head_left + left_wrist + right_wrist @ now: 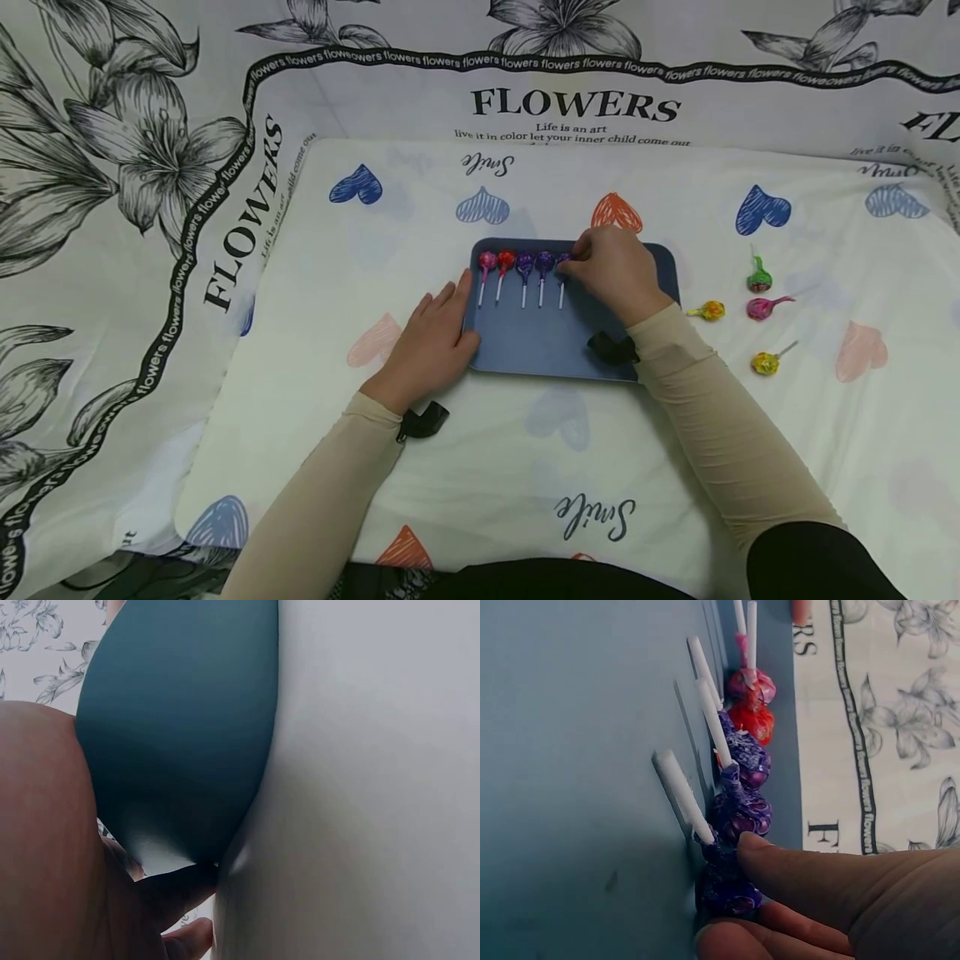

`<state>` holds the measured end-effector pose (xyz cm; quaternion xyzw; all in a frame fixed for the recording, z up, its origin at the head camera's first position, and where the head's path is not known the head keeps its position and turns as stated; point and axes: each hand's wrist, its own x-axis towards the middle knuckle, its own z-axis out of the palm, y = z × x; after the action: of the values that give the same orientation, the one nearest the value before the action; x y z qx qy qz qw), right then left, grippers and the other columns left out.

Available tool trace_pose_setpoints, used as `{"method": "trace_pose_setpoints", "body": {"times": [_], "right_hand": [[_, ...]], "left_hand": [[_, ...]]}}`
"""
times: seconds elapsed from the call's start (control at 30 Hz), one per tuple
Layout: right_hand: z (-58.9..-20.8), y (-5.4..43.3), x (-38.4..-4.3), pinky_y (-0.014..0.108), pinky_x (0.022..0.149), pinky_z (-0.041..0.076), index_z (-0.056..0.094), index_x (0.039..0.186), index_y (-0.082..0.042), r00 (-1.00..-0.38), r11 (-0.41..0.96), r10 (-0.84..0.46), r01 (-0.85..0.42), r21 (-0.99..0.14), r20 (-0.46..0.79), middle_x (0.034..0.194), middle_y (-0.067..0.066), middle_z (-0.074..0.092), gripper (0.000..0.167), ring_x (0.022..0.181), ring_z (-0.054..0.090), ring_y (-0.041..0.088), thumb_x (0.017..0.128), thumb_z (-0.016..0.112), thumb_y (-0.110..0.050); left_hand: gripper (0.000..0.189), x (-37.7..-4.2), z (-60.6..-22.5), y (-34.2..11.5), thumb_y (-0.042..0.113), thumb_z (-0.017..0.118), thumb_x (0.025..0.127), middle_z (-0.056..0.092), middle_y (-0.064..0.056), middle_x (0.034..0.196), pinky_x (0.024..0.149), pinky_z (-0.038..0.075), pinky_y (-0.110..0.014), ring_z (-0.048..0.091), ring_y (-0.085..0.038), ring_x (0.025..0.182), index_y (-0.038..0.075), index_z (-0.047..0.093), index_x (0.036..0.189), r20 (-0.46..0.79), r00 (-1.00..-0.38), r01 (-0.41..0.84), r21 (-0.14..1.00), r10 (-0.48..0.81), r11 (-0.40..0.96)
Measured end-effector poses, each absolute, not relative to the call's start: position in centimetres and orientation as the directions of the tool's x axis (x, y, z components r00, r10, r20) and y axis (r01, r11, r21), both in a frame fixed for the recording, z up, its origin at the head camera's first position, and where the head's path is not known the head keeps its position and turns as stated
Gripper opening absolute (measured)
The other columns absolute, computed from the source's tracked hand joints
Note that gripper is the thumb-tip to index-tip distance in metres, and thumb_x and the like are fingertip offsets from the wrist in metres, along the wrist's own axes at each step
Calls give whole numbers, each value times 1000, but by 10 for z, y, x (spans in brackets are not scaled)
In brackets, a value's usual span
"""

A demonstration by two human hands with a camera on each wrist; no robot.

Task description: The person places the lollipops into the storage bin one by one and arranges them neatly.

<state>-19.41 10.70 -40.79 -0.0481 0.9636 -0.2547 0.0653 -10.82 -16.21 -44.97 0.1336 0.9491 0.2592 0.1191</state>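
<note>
A blue-grey tray (540, 346) lies on the cloth. Along its far side stands a row of lollipops, sticks toward the person: a pink one (487, 262), a red one (507, 260) and purple ones. My right hand (618, 271) pinches the rightmost purple lollipop (731, 896) by its wrapped head, between thumb (772, 862) and fingers, down at the tray's surface. Next to it is another purple lollipop (544, 262). My left hand (431, 346) rests against the tray's left edge, fingers extended; in the left wrist view the tray wall (180, 712) is right beside it.
To the right of the tray lie loose lollipops: an orange-yellow one (711, 311), a green one (759, 280), a pink one (760, 308) and a yellow one (765, 363). A white cloth (450, 475) with printed hearts covers the table over a flower-print cloth (360, 100).
</note>
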Motion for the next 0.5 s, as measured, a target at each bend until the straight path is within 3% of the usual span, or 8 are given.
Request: {"method": "trace_pose_setpoints", "body": {"times": [0.27,0.5], "right_hand": [[-407,108,-194,45,70,54,79,108,-4,-984,871,-125,-48,-489,-126,107,12,78,30,91,70,27,93,80,-31],[-406,110,-193,44,70,53,79,107,-5,-985,871,-115,-38,-489,-128,106,11,79,29,90,70,26,93,81,-31]], "left_hand": [[81,-108,-450,-162,28,43,101,22,-5,174,132,3,-45,14,-25,163,17,2,170,-161,-936,189,519,313,833],[81,-108,-449,-161,27,42,101,23,-6,174,132,3,-46,15,-25,163,17,2,170,-163,-936,187,516,311,836]]}}
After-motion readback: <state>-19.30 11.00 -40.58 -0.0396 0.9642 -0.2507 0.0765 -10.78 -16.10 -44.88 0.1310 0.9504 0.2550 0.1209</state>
